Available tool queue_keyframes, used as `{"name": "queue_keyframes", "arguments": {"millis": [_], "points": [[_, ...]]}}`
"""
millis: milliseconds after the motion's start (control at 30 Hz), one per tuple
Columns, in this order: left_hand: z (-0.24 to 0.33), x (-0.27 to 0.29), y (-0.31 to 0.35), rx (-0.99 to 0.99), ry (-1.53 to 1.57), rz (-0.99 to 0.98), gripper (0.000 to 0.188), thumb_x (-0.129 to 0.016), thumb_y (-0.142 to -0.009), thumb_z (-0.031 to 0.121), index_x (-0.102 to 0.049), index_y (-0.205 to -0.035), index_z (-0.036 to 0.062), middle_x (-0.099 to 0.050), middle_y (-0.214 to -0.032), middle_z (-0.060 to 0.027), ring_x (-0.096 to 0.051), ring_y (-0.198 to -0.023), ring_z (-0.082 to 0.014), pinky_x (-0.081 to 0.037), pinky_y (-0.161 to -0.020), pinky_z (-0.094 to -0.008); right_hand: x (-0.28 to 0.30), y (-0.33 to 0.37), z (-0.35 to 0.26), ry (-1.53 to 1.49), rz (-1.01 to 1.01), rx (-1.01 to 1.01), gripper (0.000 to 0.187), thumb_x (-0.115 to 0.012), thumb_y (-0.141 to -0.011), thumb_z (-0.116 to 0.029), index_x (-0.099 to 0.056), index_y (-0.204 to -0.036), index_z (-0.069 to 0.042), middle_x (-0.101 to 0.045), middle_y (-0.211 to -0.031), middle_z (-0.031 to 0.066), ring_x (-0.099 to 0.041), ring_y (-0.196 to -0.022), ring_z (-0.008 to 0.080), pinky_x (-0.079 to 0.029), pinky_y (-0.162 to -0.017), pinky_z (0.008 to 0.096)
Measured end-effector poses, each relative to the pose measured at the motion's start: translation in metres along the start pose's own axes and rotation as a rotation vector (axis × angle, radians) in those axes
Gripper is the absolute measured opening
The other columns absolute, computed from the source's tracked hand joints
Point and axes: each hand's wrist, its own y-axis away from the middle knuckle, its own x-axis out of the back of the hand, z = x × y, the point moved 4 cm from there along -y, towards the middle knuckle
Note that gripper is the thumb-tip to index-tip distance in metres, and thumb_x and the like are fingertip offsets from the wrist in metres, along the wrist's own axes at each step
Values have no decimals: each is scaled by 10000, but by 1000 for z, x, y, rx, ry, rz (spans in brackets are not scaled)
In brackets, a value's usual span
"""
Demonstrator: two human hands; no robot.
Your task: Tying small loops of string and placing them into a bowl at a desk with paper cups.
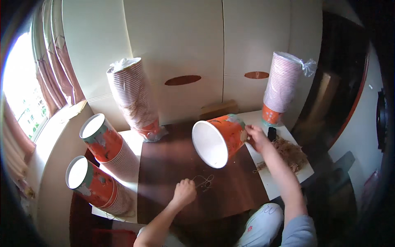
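My right hand (pixel 256 138) grips a large orange paper bucket (pixel 230 133) near its base. The bucket is tipped on its side above the table, its white inside facing me and to the left. My left hand (pixel 185 192) is closed low over the brown table (pixel 164 164), its fingers pinched at one end of a thin, loosely looped string (pixel 209 181). The rest of that string trails to the right of the fingers. Past my right forearm lies a tangled heap of brown fibre or string (pixel 291 154), with a small black object (pixel 272 133) at its far edge.
Two stacks of orange buckets (pixel 108 142) (pixel 96 187) stand on the left side. Tall plastic-wrapped bucket stacks (pixel 133 96) (pixel 284 82) rise at the back left and back right. Pale cabinet doors (pixel 177 37) close off the back; a curtained window (pixel 53 61) is at the left.
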Motion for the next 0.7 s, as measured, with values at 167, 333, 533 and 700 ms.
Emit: {"name": "queue_keyframes", "arguments": {"millis": [167, 333, 533, 700], "points": [[-18, 44, -13, 177, 745, 215, 168, -468, -831, 162, -586, -889, 57, -576, -852, -116, -562, -781, -226, -459, -649, -341, -28, 89, 5, 329, -349, 632, 298, -526, -833, -239, -542, -1037, -22, -599, -940, 65, -577, -798, 145, -459, -741, 267], [-10, 87, 10, 297, 1684, 198, 394, -335, -921, 316, -494, -1077, -9, -586, -922, -57, -548, -742, -108, -429, -673, -247, -40, 92, 29, 23, -371, 307, 266, -523, -836, -231, -547, -1003, -25, -598, -913, 59, -573, -787, 141, -457, -735, 262], [2, 119, 17, 148, 1577, 265, 343, -415, -890, 208, -423, -1155, -10, -548, -977, -66, -536, -821, -110, -435, -717, -230, -28, 76, 66, -445, -433, -58, 167, -519, -842, -209, -538, -879, -47, -579, -797, 38, -558, -736, 134, -453, -695, 252], [19, 107, 12, 316, 1521, 4, 351, -524, -816, 60, -417, -1144, -6, -541, -1015, -58, -516, -900, -111, -430, -763, -251, -26, 75, 60, -511, -237, 38, 131, -530, -840, -180, -517, -888, -59, -570, -833, 45, -562, -763, 151, -462, -700, 263]]}}
